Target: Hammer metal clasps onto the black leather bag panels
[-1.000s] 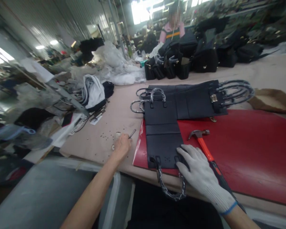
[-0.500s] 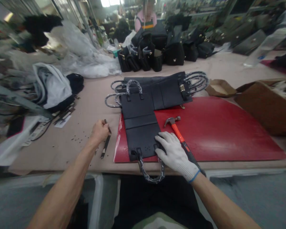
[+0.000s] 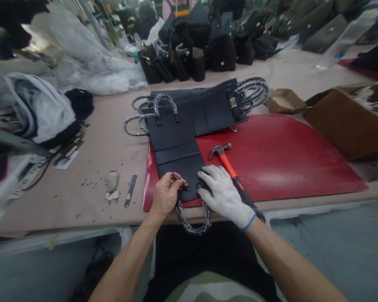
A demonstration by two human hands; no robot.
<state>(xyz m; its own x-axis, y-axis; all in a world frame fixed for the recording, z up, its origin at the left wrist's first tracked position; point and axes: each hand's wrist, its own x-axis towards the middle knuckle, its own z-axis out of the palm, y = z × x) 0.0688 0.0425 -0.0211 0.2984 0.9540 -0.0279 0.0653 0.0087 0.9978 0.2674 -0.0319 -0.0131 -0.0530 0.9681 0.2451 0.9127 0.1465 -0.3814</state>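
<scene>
- At the near edge of the red rubber mat [image 3: 286, 155], a flat black leather bag panel [image 3: 179, 167] is laid, its wrapped loop handle [image 3: 192, 222] hanging over the table edge.
- A small dark metal pin [image 3: 178, 178] is pinched in the bare left hand [image 3: 166, 195] against the panel.
- The panel is pressed down by the white-gloved right hand [image 3: 222, 193], fingers spread.
- An orange-handled claw hammer [image 3: 227, 161] is seen just beside the glove.

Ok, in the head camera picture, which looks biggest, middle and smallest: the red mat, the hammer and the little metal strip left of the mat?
1. red mat, biggest by far
2. hammer, middle
3. metal strip, smallest, though the gloved hand hides part of the hammer's handle
</scene>
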